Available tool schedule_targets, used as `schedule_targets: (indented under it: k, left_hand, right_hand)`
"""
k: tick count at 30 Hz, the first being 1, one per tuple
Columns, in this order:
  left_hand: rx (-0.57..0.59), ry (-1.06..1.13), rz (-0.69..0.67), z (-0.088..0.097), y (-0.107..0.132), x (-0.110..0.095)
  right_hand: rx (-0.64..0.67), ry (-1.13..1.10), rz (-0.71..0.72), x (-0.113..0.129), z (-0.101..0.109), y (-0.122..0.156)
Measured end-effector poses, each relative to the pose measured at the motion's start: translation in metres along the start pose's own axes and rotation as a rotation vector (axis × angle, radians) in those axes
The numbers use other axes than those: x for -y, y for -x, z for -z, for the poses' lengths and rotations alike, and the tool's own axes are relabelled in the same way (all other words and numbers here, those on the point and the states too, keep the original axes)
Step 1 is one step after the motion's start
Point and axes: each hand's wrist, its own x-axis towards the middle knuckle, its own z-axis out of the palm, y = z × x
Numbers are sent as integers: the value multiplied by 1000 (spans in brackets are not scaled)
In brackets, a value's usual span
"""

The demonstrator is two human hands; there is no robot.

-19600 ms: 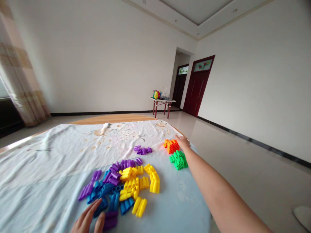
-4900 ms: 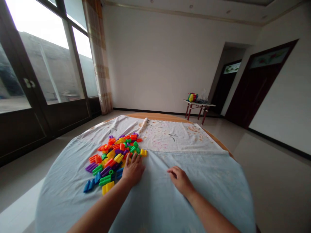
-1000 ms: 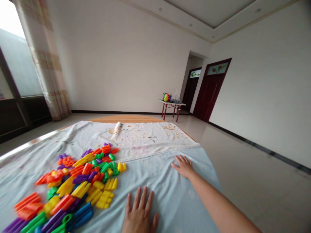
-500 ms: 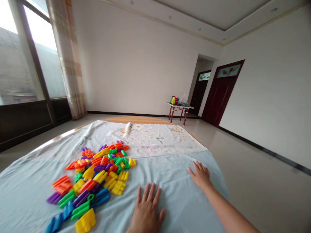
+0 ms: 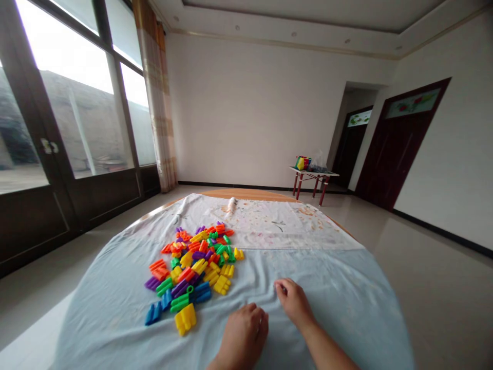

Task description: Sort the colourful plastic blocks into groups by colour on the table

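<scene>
My left hand (image 5: 244, 334) lies knuckles up on the pale blue cloth (image 5: 339, 298) near the table's front edge, its fingers curled under so that what they hold is hidden. Just right of it, my right hand (image 5: 295, 302) has its fingers bent and pinched into the cloth, and folds run out from the fingertips. A loose heap of plastic tube blocks (image 5: 194, 262) in orange, yellow, green, purple and blue lies to the left of both hands. The nearest one is a yellow block (image 5: 185, 318), a short way left of my left hand.
A white flowered cloth (image 5: 269, 223) covers the far half of the round table, with a small white object (image 5: 231, 203) on it. A small red-legged side table (image 5: 313, 177) carrying toys stands by the far wall. Large windows are to the left and dark doors to the right.
Both hands were flat and spread on the cloth. They have since drawn back toward me and closer together, with fingers curled. The view has swung left and pulled back.
</scene>
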Motion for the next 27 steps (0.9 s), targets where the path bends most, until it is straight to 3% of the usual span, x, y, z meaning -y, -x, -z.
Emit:
schedule_targets:
  k: [4, 14, 27]
  left_hand:
    - [13, -26, 1, -6, 1, 10]
    - [50, -5, 0, -7, 1, 5]
    - [36, -48, -20, -7, 3, 2]
  right_hand:
    - [47, 57, -1, -6, -2, 2]
    - [139, 245, -81, 6, 8, -1]
    - [122, 226, -82, 8, 10, 0]
